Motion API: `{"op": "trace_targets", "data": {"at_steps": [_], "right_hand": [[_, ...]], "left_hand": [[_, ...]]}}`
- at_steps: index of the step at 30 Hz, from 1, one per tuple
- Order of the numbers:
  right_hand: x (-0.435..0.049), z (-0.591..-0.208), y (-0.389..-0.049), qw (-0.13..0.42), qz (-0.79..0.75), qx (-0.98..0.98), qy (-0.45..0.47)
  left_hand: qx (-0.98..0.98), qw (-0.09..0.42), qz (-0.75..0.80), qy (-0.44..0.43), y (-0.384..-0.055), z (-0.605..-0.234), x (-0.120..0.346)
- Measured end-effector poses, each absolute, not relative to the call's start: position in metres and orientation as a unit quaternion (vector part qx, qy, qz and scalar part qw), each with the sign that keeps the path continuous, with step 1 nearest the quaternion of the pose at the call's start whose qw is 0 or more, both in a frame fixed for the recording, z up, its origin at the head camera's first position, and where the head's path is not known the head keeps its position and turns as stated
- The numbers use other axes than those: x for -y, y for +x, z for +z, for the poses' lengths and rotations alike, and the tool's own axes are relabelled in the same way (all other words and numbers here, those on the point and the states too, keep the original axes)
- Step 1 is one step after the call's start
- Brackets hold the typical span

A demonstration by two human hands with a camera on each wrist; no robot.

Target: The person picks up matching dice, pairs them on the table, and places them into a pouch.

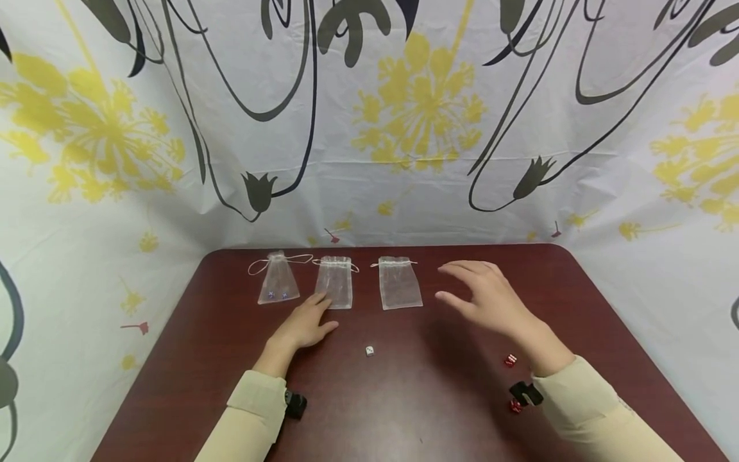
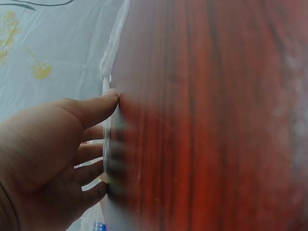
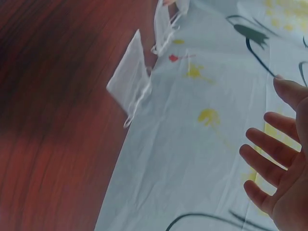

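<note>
Three sheer drawstring pouches lie in a row near the table's far edge. The left pouch (image 1: 280, 280) has blue dice (image 1: 271, 295) inside its bottom. My left hand (image 1: 300, 326) reaches to the middle pouch (image 1: 340, 285), fingertips on its lower left corner and thumb held apart. Its fingers look fairly straight in the left wrist view. Right of it lies a flat pouch (image 1: 399, 285). My right hand (image 1: 487, 298) hovers right of that pouch, fingers spread and holding nothing. A white die (image 1: 369, 351) sits between the hands, nearer the left one.
Red dice (image 1: 510, 360) lie by the right forearm, some partly hidden under the wrist strap (image 1: 526, 393). The dark red wooden table (image 1: 369, 410) meets a patterned cloth (image 1: 323, 205) at its back and sides.
</note>
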State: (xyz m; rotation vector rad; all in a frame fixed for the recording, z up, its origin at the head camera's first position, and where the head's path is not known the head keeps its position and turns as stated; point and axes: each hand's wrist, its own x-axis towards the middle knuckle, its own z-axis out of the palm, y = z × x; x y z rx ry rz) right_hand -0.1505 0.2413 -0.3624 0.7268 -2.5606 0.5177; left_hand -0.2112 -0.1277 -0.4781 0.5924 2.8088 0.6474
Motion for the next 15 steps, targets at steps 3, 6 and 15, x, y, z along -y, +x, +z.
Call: {"op": "trace_targets", "data": {"at_steps": [3, 6, 15], "right_hand": [[-0.255, -0.364, -0.148, 0.218, 0.187, 0.925, 0.249], [-0.268, -0.366, -0.145, 0.224, 0.185, 0.927, 0.238], [-0.299, -0.369, -0.132, 0.225, 0.19, 0.932, 0.214]], "left_hand": [[-0.949, 0.102, 0.221, 0.199, -0.211, -0.477, 0.127], [-0.949, 0.102, 0.221, 0.2, -0.211, -0.477, 0.127], [-0.948, 0.1, 0.224, 0.203, -0.211, -0.48, 0.127]]}}
